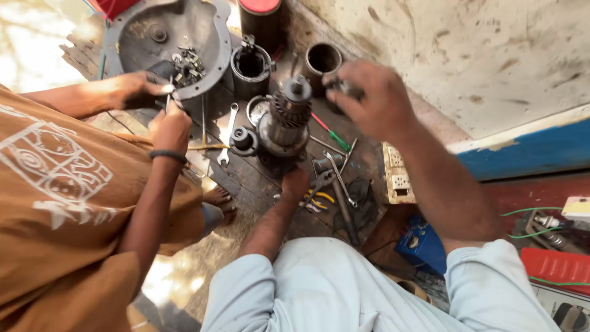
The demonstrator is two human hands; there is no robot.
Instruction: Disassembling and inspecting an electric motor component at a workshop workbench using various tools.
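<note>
Starter-motor armature (284,126) upright beside the open-end wrench (228,132), left hand (294,184) clamped under its base; right hand (369,98) closed on small metal part (344,89). Likely heavy, rigid, greasy; best gripped low.

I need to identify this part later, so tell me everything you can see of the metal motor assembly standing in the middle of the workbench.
The motor assembly is a grimy grey metal unit standing upright on the dark wooden bench. A toothed, ribbed cylinder rises from a wider round housing, topped by a small shaft end. A black round lug sticks out at its left. The left hand grips its base from below; the right hand, blurred, hovers beside its top holding a small metal piece. Spanners lie around it.
</note>
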